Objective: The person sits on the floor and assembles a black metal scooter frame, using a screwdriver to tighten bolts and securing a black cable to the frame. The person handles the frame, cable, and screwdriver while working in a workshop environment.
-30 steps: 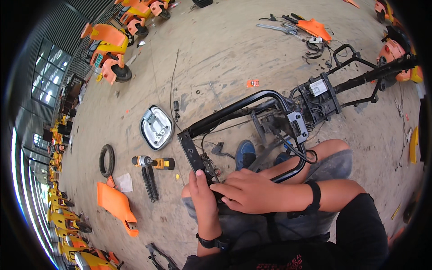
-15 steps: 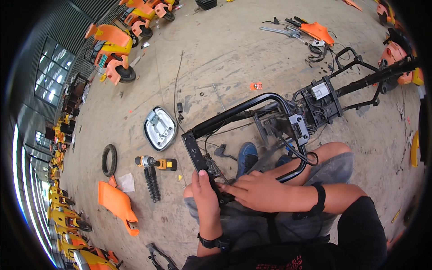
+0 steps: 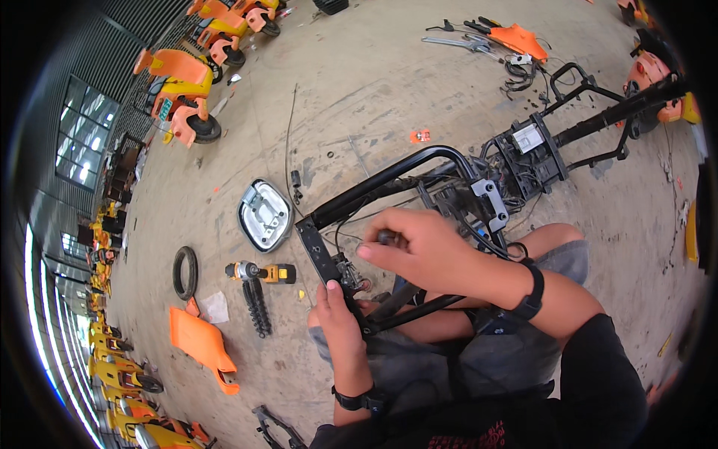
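A black tubular scooter frame (image 3: pixel 374 188) lies across my lap and stretches away to the upper right. My left hand (image 3: pixel 342 323) grips the near end of its flat, drilled crossbar (image 3: pixel 320 254), thumb on top. Above the frame's opening, my right hand (image 3: pixel 437 251) is raised with curled fingers around a small dark rounded piece (image 3: pixel 387 237); its kind is mostly hidden by the fingers. Under that hand, wires and a small metal mechanism (image 3: pixel 345 271) hang beside the crossbar. A silver bracket (image 3: pixel 491 203) sits on the frame's bent tube.
On the floor to the left are a yellow-black cordless impact wrench (image 3: pixel 262 272), a black coil spring (image 3: pixel 256 308), a silver-black shell (image 3: pixel 265 215), a tyre (image 3: pixel 185 273) and an orange panel (image 3: pixel 200 340). Orange-yellow scooters (image 3: pixel 179 93) stand along the left wall. Cables and parts (image 3: pixel 516 45) lie farther off.
My right hand has lifted off the crossbar's near end and moved up over the frame, now with a dark piece in its fingers. My left hand keeps its hold. The view has shifted slightly.
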`<state>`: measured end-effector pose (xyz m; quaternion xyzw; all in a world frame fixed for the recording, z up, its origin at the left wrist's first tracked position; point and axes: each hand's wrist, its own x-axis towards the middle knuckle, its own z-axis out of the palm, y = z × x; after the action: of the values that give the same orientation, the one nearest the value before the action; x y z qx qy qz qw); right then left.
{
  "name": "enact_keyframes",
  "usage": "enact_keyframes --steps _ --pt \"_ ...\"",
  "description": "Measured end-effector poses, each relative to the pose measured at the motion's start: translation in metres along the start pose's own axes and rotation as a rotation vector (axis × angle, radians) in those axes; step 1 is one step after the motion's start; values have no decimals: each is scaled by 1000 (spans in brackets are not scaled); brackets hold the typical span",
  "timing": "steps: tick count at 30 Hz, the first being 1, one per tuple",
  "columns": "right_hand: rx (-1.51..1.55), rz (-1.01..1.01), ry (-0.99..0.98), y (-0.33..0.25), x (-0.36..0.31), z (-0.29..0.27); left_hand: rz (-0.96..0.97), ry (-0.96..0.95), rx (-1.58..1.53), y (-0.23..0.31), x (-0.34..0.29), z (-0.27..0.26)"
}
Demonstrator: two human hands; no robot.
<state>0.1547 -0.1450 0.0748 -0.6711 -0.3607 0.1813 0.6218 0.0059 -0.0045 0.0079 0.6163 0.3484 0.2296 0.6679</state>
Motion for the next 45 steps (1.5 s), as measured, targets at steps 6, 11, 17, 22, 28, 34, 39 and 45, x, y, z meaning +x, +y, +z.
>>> enact_keyframes --steps 6,11,17,22,28,34,39,45 --pt "-65 -161 -43 7 31 25 9 -3 20 -1 0 1" --pt "13 -208 -22 7 43 39 -11 -16 4 0 -1 -2" --pt "18 -159 -34 4 57 49 -19 14 -31 3 -2 4" --pt "-1 -105 -22 3 60 44 3 21 -41 3 -1 6" --pt "-9 -176 -25 6 59 48 0 22 -28 2 -1 4" --pt "-3 -211 -27 11 64 52 -14 33 -24 1 -2 4" --pt "4 -218 19 18 75 58 8 63 -1 -1 -1 3" --pt "-30 -244 -33 15 79 56 24 53 -16 0 -1 7"
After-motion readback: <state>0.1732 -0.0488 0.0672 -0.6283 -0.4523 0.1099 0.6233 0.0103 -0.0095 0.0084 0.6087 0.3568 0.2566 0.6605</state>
